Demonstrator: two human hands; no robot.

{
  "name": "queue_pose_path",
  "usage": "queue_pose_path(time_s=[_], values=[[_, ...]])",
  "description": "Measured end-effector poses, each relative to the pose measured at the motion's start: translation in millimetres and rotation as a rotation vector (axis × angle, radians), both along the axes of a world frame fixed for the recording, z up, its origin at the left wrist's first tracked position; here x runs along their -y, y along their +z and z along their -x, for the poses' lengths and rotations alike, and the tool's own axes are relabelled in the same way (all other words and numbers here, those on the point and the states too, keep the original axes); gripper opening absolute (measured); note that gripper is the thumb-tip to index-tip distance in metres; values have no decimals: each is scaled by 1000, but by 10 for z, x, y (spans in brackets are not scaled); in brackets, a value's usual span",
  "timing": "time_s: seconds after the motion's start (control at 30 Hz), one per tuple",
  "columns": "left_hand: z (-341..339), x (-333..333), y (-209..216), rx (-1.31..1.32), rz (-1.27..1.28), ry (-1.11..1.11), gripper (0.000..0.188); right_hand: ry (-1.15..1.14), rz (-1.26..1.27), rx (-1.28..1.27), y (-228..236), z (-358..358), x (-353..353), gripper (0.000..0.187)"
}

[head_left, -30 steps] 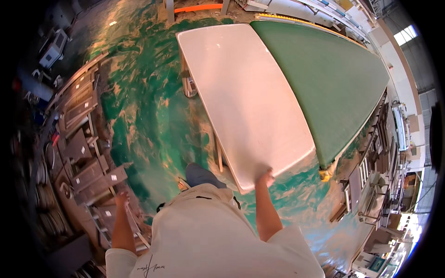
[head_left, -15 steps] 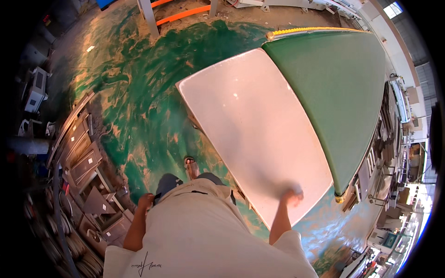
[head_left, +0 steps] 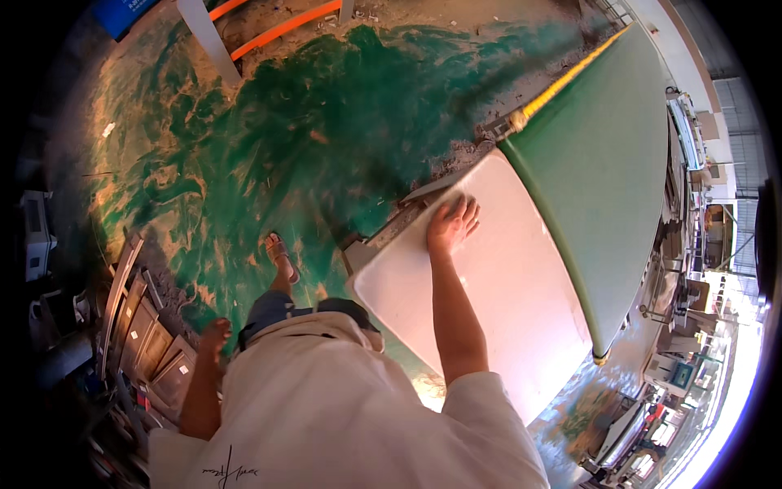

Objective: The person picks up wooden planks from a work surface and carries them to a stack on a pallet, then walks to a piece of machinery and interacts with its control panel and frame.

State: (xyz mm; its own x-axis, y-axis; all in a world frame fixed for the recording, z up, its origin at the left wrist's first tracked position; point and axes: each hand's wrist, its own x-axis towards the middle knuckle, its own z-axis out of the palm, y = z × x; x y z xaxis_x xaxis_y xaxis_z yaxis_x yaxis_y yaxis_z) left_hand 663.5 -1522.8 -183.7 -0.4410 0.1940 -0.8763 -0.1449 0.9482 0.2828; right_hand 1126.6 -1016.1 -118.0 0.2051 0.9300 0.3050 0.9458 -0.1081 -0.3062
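Note:
A large pale pinkish panel (head_left: 497, 285) with rounded corners lies in front of me, tilted away to the right. My right hand (head_left: 453, 226) presses down near its far left edge, the fingers bent and close together. Whatever lies under that palm is hidden; I cannot make out its kind. My left hand (head_left: 215, 337) hangs beside my left hip, away from the panel, dim and blurred, so its fingers are not clear. Beneath the panel's far left side a brown edge of its support (head_left: 391, 220) shows.
A green-covered table (head_left: 603, 187) with a yellow edge strip adjoins the panel's right side. Brown wooden panels (head_left: 151, 330) lean in a stack at left. A grey and orange frame (head_left: 285, 33) stands at the far side. The green floor (head_left: 269, 155) is streaked with dust.
My right hand has swept from the panel's near end to its far left edge. A small greyish thing blurred at its fingers earlier is hidden now. My view and stance have shifted.

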Motion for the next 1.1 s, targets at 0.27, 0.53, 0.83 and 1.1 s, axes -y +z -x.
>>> queue_pose_path(time_s=[0.27, 0.53, 0.83, 1.1], values=[[1685, -2006, 230, -23, -96, -4, 35, -75, 102, 57, 16, 163, -329, 49], [909, -4777, 96, 52, 3, -602, 44, -32, 113, 42, 133, 235, -578, 49], [165, -6594, -1013, 228, -183, -787, 34, -121, 241, 20, -48, 157, -704, 51], [238, -7310, -1449, 80, -234, -1287, 29, -575, 301, -3, -63, 328, -1128, 57]])
